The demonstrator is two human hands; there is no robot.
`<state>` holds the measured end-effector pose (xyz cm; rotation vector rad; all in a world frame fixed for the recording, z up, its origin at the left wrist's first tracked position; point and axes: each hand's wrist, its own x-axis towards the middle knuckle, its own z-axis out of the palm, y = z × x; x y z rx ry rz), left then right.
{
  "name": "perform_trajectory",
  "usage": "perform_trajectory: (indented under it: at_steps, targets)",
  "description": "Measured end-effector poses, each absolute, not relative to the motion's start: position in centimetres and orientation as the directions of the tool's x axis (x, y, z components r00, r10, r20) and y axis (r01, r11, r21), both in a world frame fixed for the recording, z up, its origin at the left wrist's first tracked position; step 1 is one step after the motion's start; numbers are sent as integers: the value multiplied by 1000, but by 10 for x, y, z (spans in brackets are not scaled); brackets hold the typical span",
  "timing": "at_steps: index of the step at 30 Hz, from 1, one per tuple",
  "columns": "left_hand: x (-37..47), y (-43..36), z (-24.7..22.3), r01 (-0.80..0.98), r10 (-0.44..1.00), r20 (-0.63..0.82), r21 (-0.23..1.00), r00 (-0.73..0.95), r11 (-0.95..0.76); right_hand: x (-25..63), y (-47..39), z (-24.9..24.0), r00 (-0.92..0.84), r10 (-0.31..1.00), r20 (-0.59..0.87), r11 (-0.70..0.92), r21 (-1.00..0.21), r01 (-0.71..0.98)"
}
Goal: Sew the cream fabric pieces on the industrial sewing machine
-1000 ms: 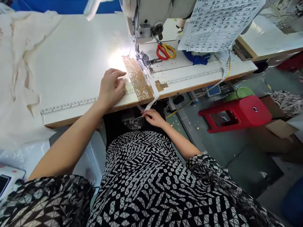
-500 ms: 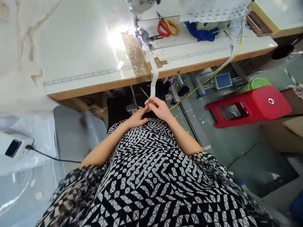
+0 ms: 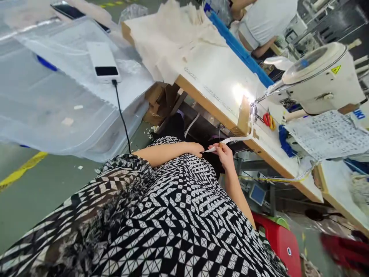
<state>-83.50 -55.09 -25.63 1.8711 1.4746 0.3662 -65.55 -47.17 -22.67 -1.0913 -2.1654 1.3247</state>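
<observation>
Just right of the frame's middle, a narrow white strip [image 3: 238,138] runs from the lit sewing machine [image 3: 323,79] over the table's wooden front edge and down to the person's two hands above the lap. The right hand [image 3: 225,154] comes up from below, forearm steeply raised, thumb and fingers pinching the strip near its lower end. Between the same fingers sits a slim tool [image 3: 220,145] with an orange-brown handle, its thin metal shaft pointing up. The left hand [image 3: 196,149] reaches in from the left, forearm nearly level across the lap, fingers curled together beside the strip's tip; whether they grip it cannot be told. The strip looks flat and smooth, bending at the table edge and tapering towards the hands. Beside the machine lie red-and-yellow scissors [image 3: 269,120], with a handwritten sheet [image 3: 331,132] farther right. Cream cloth [image 3: 184,30] covers the table's far end at upper centre; a white device [image 3: 102,61] with a black cable lies at upper left.
</observation>
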Motion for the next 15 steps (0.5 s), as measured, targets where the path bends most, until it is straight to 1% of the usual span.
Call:
perform_trajectory:
  at_steps: [4,10,15]
  targets:
    - [-841,-562,-259,744,929,-176,654,325,-136,-658,-471,-228,-611,786,-95,249,-855,454]
    - [-854,-574,-269,773,917,-118,585,381,-246,-660,-482,-251,-536,843,-45,241,-859,451]
    - [-869,-574,-285,767,927,-88,592,365,-246,-662,-488,-276,-516,855,-59,231,-846,480]
